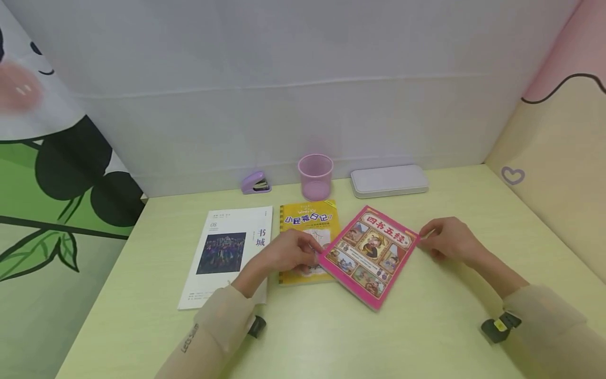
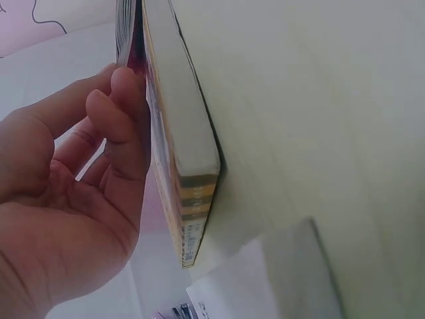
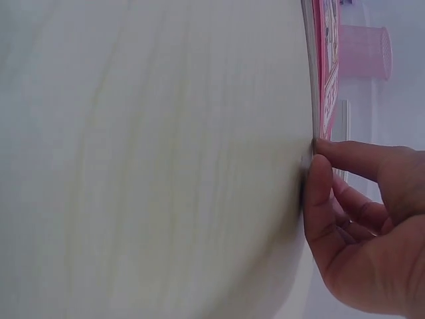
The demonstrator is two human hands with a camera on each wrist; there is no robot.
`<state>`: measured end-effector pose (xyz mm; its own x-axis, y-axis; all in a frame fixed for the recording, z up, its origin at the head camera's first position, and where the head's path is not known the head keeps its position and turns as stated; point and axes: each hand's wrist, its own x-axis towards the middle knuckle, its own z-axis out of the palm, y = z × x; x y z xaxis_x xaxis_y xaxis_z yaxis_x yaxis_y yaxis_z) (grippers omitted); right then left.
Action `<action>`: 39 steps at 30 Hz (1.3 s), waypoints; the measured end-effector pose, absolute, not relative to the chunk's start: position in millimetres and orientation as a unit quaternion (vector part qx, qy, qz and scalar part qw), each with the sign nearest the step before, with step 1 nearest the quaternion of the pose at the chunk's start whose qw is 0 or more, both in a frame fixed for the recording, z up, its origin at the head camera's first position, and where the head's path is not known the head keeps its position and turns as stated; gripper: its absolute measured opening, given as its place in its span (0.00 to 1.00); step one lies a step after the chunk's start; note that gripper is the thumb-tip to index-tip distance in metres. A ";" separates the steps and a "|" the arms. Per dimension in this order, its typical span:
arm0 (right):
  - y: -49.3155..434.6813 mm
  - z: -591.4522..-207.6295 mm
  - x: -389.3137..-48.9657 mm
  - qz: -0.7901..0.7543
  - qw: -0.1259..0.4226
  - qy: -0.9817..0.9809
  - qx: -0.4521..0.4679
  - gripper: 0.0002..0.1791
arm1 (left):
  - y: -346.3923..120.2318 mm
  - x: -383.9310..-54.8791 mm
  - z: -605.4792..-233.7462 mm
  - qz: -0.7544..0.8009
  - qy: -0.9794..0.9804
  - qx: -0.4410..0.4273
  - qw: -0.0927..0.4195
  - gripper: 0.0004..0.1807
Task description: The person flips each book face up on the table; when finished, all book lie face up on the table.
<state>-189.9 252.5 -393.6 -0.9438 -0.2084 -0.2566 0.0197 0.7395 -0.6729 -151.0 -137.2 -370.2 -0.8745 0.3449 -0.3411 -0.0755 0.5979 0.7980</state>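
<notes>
A pink comic-style book (image 1: 371, 251) lies tilted, its left corner overlapping a yellow book (image 1: 289, 210). With fingertips and thumb, my left hand (image 1: 291, 252) pinches that left corner, above the yellow cover. At the opposite corner my right hand (image 1: 447, 239) pinches the pink book's edge between thumb and index finger. In the left wrist view, the left hand (image 2: 80, 179) is beside the yellow book's thick edge (image 2: 179, 100), with the pink book's pages (image 2: 126, 33) at its fingertips. The right wrist view has the right hand (image 3: 372, 226) at the pink book's corner (image 3: 319, 113).
Left of the yellow book lies a white magazine (image 1: 222, 258), partly under the left forearm. Along the back wall stand a purple stapler (image 1: 255, 182), a pink mesh cup (image 1: 315, 178) and a pale flat case (image 1: 390, 181). A pale wood-grained table (image 1: 307, 337) carries everything.
</notes>
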 end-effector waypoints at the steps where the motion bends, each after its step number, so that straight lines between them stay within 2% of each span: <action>1: 252.5 -393.6 -190.5 -0.358 0.158 0.919 -0.048 0.20 | -136.5 -150.3 -369.4 0.441 0.861 0.080 0.240 0.08; 12: 251.1 -396.0 -195.0 -0.368 0.147 0.917 -0.045 0.21 | -129.5 -146.9 -371.2 0.430 0.860 0.117 0.249 0.11; 23: 250.3 -395.0 -197.0 -0.358 0.165 0.917 -0.058 0.35 | -118.0 -144.6 -372.4 0.405 0.864 0.153 0.258 0.27; 29: 249.1 -393.1 -199.3 -0.349 0.190 0.914 -0.074 0.43 | -109.3 -143.7 -374.8 0.387 0.873 0.139 0.261 0.32; 39: 250.6 -392.2 -203.6 -0.345 0.207 0.912 -0.085 0.44 | -98.2 -141.1 -370.5 0.354 0.885 0.132 0.270 0.39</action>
